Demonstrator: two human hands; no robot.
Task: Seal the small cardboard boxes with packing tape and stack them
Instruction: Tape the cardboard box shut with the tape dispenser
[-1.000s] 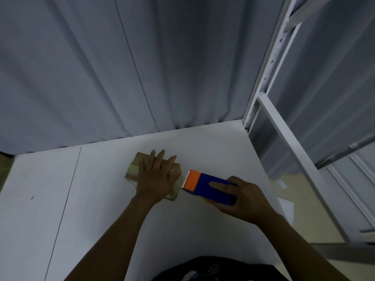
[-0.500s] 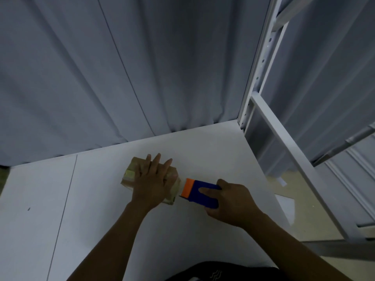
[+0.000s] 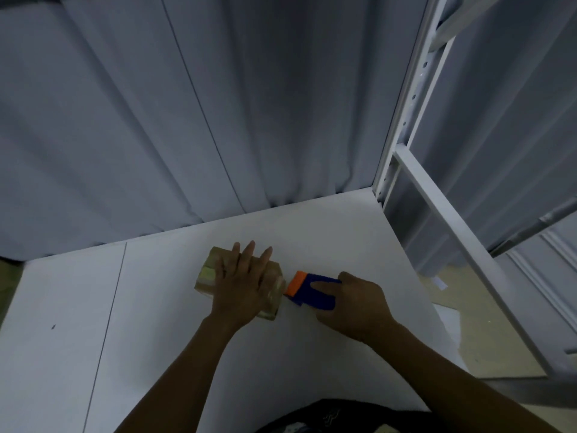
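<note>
- Head view, setting: grey curtain [image 3: 218, 104] hangs behind a white desk [image 3: 156, 323]; a white metal rack upright [image 3: 406, 104] stands at the desk's far right corner.
- Head view, task object: one small cardboard box [image 3: 208, 273] lies on the desk near its middle, with glossy tape visible on its left end. No other box and no stack appear in frame.
- Head view, left hand [image 3: 243, 282]: it lies flat on the box top with fingers straight and spread, probably to pin the flaps shut and keep the light box from sliding under the tape's pull.
- Head view, right hand [image 3: 359, 304]: its fingers wrap around a blue tape dispenser [image 3: 315, 292], whose orange end meets the box's right end low by the desk, a position suited to pressing down or cutting the strip.
- Judgement: sealing is under way; stacking is not yet begun.
</note>
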